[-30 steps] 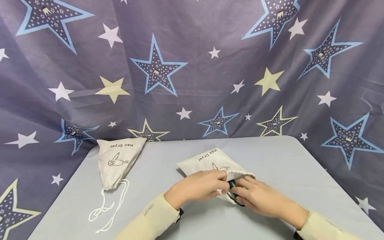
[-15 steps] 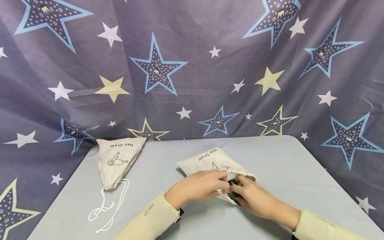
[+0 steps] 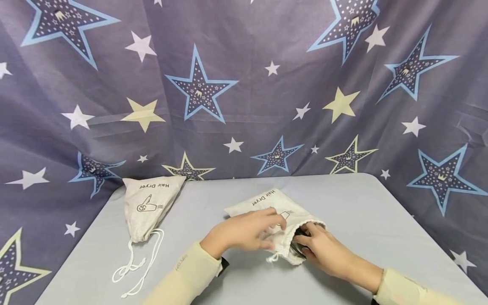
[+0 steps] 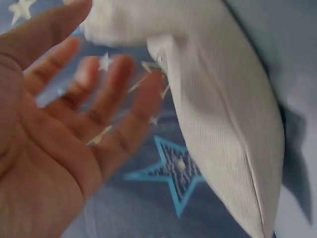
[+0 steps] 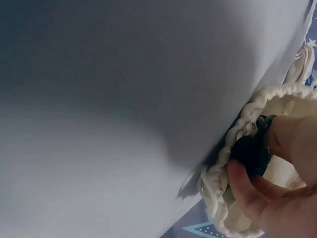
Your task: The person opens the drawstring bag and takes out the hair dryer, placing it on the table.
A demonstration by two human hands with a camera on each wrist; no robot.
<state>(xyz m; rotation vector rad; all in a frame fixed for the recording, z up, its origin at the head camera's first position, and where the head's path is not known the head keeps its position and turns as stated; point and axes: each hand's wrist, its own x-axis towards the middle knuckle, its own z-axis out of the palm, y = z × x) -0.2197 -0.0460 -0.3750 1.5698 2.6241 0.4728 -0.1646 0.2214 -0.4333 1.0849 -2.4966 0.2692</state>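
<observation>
A cream drawstring bag (image 3: 263,203) printed "Hair Dryer" lies on the table with its gathered mouth facing me. My right hand (image 3: 324,250) reaches into that mouth. In the right wrist view its thumb and fingers pinch a black object (image 5: 250,154) with a thin cord-like loop; most of it is hidden in the bag, so its kind cannot be told. My left hand (image 3: 248,228) is at the bag's left side with fingers loosely spread. The left wrist view shows this left hand (image 4: 74,124) holding nothing, beside the bag's cloth (image 4: 223,99).
Another cream drawstring bag (image 3: 152,205), also printed "Hair Dryer", lies at the table's back left. Its white cords (image 3: 142,271) trail toward the front. A star-patterned curtain (image 3: 244,84) hangs behind the grey-covered table (image 3: 213,195).
My left hand has let go of the bag's mouth and moved slightly left, its fingers spreading. The right hand has pushed the black object deeper; the mouth now gapes wider, and a white cord end shows.
</observation>
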